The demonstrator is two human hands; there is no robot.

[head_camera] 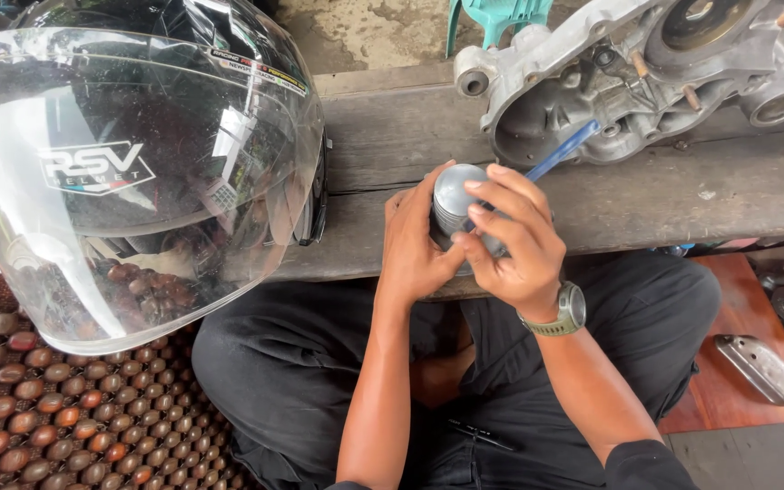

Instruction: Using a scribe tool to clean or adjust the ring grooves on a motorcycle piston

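A grey metal piston (pixel 457 200) is held upright over the near edge of a weathered wooden bench (pixel 682 195), just above the lap of a seated person in black trousers (pixel 319 363). The piston is cupped from 9 o'clock by the left hand (pixel 417 245), whose fingers are curled round its side and whose thumb is laid up against the domed crown. From 3 o'clock it is covered by the right hand (pixel 512 238); the fingers are bent over the crown and a blue-handled tool (pixel 563 151) is pinched between them, its handle slanting away toward 1 o'clock. The working tip of the tool is hidden by the fingers, so it cannot be told where it touches the piston. A grey wristwatch (pixel 570 311) is worn on the right wrist.

At 1 o'clock from the hands, near them on the bench, an aluminium engine casing (pixel 628 68) is laid flat. At 9 o'clock a black helmet (pixel 138 163) with a clear visor is set, resting partly on a brown beaded seat mat (pixel 56 408) at 8 o'clock. At 4 o'clock, well apart from the hands, a small metal cover (pixel 759 367) is seen lying on a reddish board (pixel 746 308).
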